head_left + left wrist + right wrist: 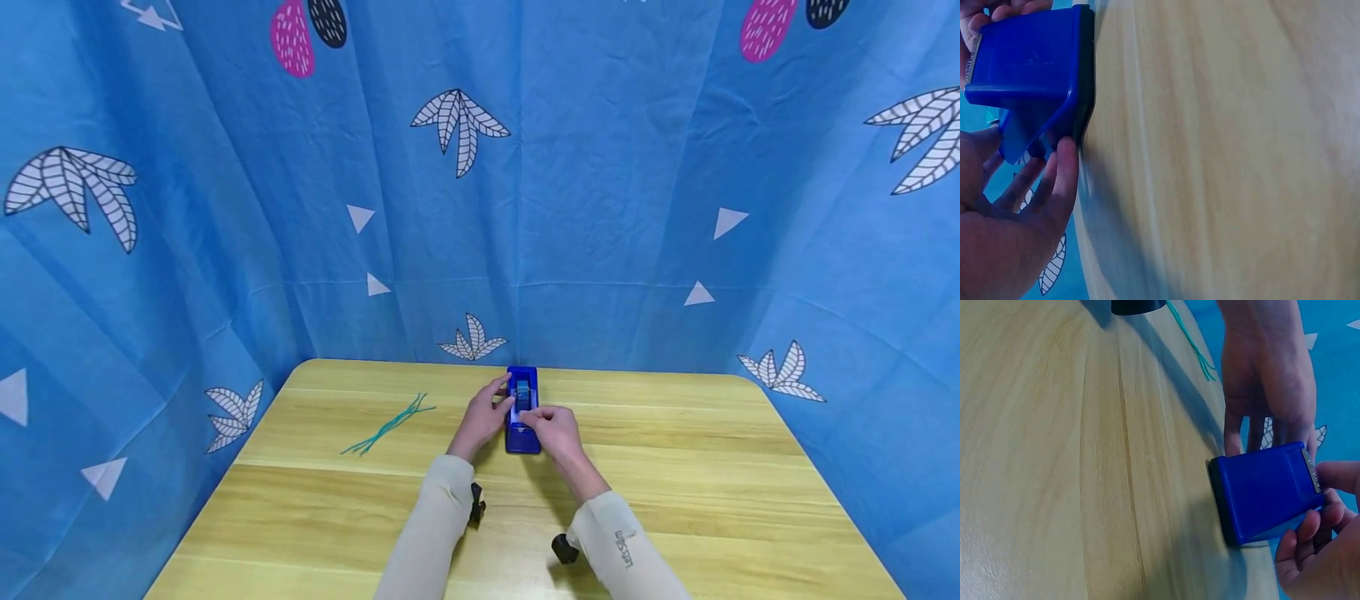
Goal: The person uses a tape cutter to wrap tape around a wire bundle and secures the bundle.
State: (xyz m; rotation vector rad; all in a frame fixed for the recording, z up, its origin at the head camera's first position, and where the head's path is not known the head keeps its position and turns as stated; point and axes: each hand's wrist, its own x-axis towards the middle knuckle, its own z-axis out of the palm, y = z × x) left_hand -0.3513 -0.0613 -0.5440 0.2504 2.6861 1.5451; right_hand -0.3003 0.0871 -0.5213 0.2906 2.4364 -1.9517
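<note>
A blue tape dispenser (pixel 522 443) stands near the table's far edge, with a tape roll (pixel 522 390) in its well. My left hand (pixel 482 421) holds the dispenser's left side; in the left wrist view its fingertips (pixel 1066 153) rest low on the blue wall, with the thumb higher up. From the right, my right hand (pixel 555 429) pinches the tape's end just by the serrated cutter (pixel 1311 470). The tape itself is mostly hidden behind the fingers in the wrist views.
Several thin green strands (pixel 387 425) lie crossed on the wooden table (pixel 315 517), left of the dispenser. A blue patterned curtain (pixel 600 208) hangs behind the table and along both sides. Black wrist devices (pixel 565 548) sit by the sleeves.
</note>
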